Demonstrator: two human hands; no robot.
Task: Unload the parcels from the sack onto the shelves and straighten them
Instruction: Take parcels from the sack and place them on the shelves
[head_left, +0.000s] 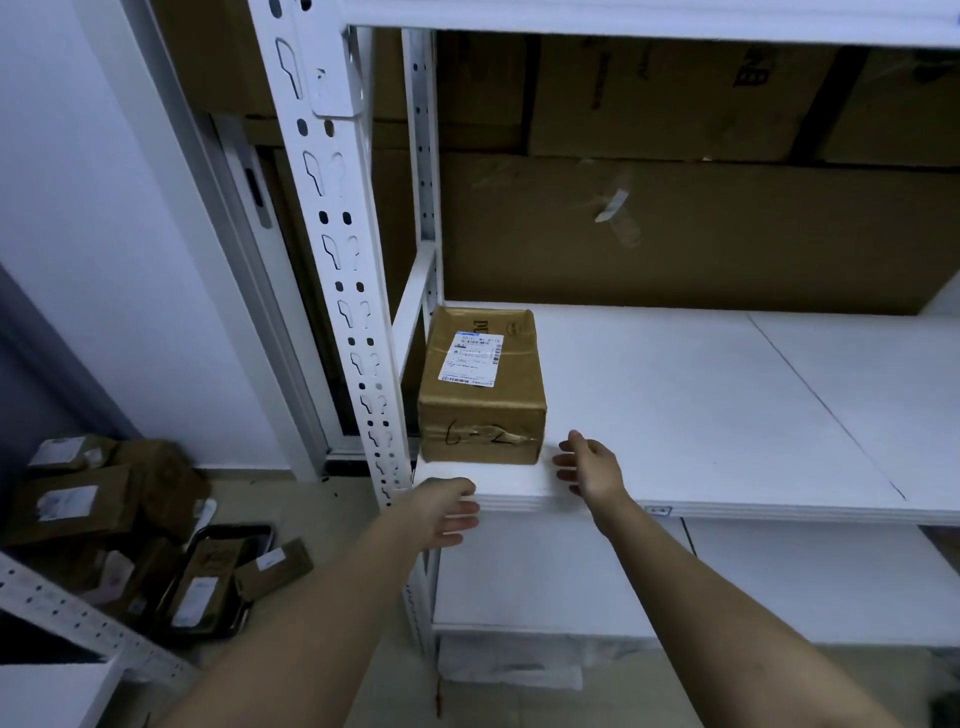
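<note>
**First parcel shelved, hands off it**

The brown taped cardboard parcel (482, 384), white label up and "6-2" penned on its front, sits at the left end of the white shelf board (727, 405). The left hand (447, 512) and right hand (589, 467) hover apart, fingers relaxed, holding nothing. It looks squared already; next comes fetching another from the heap of brown parcels on the floor (130, 525).

Pretty dim room: white perforated steel upright (332, 249) with a pale bluish wall (104, 208) left of it, big brown cardboard sheets (675, 234) behind, beige tiled floor (322, 514) below.
</note>
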